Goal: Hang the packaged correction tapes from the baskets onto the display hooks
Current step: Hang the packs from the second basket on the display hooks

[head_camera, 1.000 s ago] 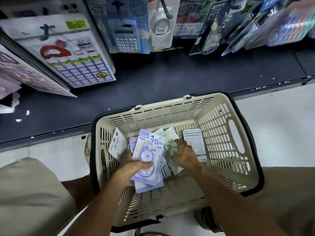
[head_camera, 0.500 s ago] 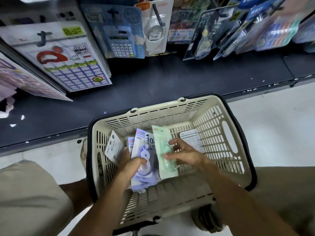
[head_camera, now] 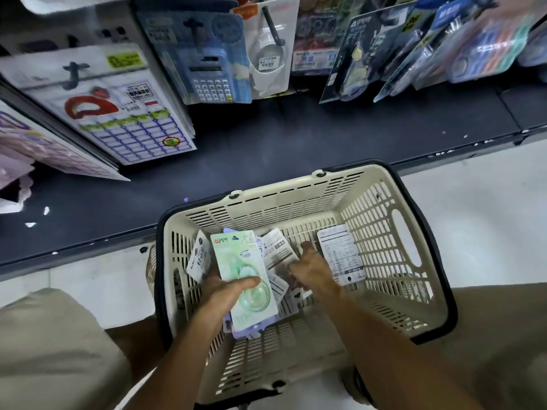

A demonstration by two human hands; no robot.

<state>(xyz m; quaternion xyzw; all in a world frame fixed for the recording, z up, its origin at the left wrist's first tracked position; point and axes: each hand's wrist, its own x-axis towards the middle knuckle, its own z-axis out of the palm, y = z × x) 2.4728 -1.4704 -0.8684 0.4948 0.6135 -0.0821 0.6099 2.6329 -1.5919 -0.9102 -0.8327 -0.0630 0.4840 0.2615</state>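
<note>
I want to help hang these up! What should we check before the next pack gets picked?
1. Left hand grips the stack, green pack on top: ok.
2. Right hand has a pack in its fingers: cannot tell, curled among loose packs.
3. More packs left in basket: ok, white-backed pack lies by the right wall.
4. Free hook for correction tapes: cannot tell.
5. Stack's hang holes lined up: cannot tell.

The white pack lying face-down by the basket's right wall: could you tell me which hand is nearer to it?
Right. The right hand reaches among packs just left of the white pack, almost beside it. The left hand grips a green pack farther left.
</note>
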